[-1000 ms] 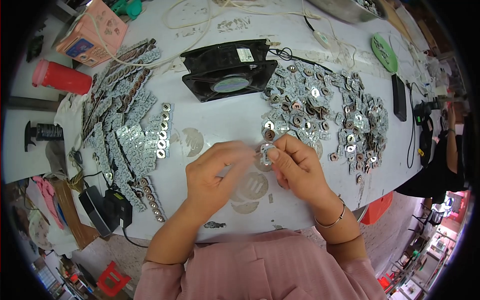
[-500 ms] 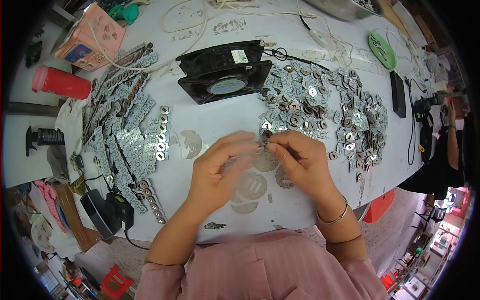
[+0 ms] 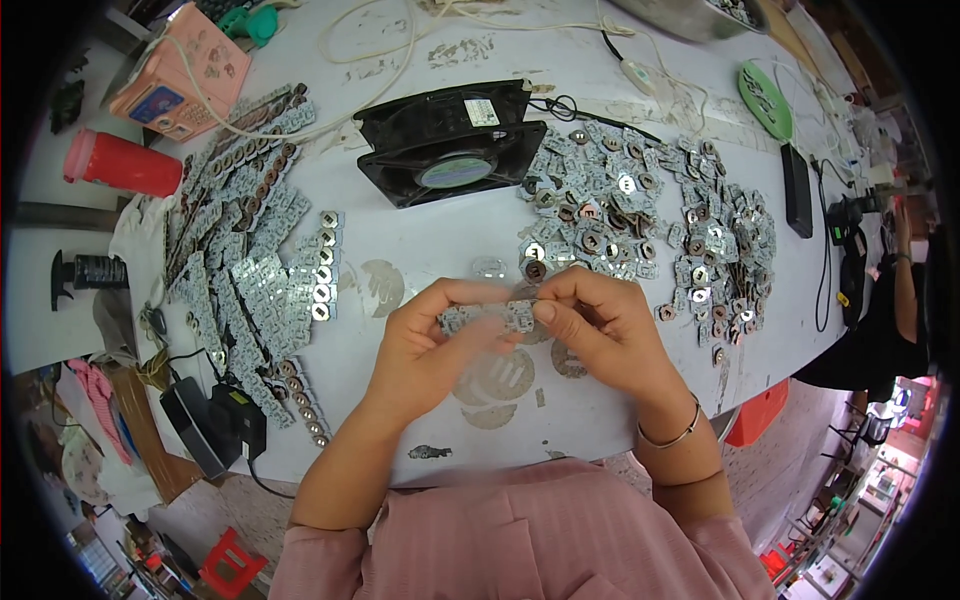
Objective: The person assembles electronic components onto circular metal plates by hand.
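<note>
Between my two hands is a short strip of small grey metal plates (image 3: 516,316), held a little above the table. My left hand (image 3: 415,335) is curled round the strip's left part, with its thumb and fingers smeared by motion. At the right end, my right hand (image 3: 605,325) pinches the strip between thumb and forefinger. Just beyond my fingers, one loose metal plate (image 3: 490,267) lies on the table. Farther off to the right spreads a heap of loose plates (image 3: 600,200), several with round brown or shiny discs. Joined rows of similar plates (image 3: 265,290) are piled on the left.
A black fan (image 3: 450,150) stands beyond my hands. At the left are a pink box (image 3: 185,75), a red cup (image 3: 125,165) and black adapters (image 3: 240,420). A metal bowl (image 3: 690,18), green paddle (image 3: 764,98) and black bar (image 3: 796,190) lie far right; cables cross the back.
My left hand's fingers have come down over the strip, which now shows lengthwise between my hands. The loose plate beyond my fingers has come into view. My right hand has shifted slightly.
</note>
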### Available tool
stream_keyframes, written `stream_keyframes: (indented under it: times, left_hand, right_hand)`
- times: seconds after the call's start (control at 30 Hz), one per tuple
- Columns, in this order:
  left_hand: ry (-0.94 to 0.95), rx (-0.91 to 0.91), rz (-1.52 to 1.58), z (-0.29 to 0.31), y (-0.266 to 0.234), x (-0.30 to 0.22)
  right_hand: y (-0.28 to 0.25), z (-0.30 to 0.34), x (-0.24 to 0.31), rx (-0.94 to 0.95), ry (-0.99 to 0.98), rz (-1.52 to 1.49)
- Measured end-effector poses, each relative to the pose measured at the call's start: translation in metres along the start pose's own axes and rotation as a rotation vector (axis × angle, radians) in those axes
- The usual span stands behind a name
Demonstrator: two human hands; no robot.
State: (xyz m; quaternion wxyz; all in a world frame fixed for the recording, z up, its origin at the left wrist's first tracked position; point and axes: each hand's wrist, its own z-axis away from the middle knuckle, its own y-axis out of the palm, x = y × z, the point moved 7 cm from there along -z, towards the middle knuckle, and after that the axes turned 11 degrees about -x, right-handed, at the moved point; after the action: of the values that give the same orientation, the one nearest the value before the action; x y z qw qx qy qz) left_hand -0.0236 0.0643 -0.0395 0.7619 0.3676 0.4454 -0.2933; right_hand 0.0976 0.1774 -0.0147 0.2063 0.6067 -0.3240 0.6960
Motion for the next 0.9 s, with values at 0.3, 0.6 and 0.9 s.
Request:
stream_keyframes:
  times: [0.3, 0.6, 0.9]
  left_hand:
    - [-0.045, -0.004, -0.021, 0.001, -0.009, 0.001]
    - [0.230, -0.110, -0.066, 0.007, -0.002, -0.010]
    - [0.455, -0.200, -0.113, 0.009, -0.006, -0.020]
  right_hand:
    - [0.011, 0.008, -0.001, 0.131, 0.163, -0.155]
    - [0.016, 0.008, -0.005, 0.024, 0.217, -0.189]
    - [0.018, 0.010, -0.011, -0.003, 0.281, -0.257]
